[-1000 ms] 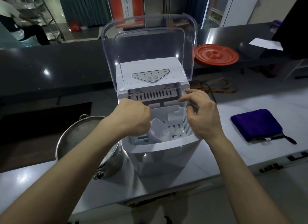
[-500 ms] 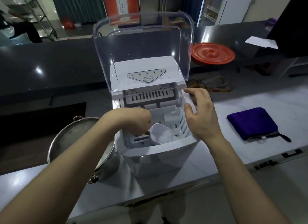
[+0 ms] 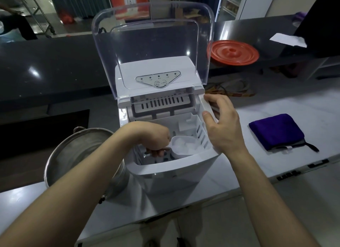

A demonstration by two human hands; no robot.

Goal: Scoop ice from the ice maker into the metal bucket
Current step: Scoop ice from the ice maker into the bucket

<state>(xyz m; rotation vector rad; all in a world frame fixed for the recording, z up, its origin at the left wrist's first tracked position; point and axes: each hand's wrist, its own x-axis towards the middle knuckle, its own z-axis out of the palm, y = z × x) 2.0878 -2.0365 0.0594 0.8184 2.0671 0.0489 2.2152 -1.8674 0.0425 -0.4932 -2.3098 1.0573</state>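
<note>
A white ice maker (image 3: 165,175) stands on the counter with its clear lid (image 3: 152,44) raised. Inside its slotted white basket (image 3: 200,134), my left hand (image 3: 152,138) grips the handle of a white plastic scoop (image 3: 184,146). The scoop holds several pieces of ice and sits level, low in the basket. My right hand (image 3: 222,125) rests on the machine's right top edge, thumb inside the rim and fingers curled over the outside. The metal bucket (image 3: 81,154) stands just left of the machine, partly hidden by my left forearm.
A folded purple cloth (image 3: 276,131) lies on the counter to the right. On the dark raised ledge behind sit a red round lid (image 3: 234,52) and a white paper (image 3: 288,40). Cords (image 3: 230,88) lie behind the machine. The counter's front edge runs below the machine.
My left hand has dipped deeper into the basket and turned the scoop so it now lies level with ice in it. My right hand has shifted to the machine's right edge.
</note>
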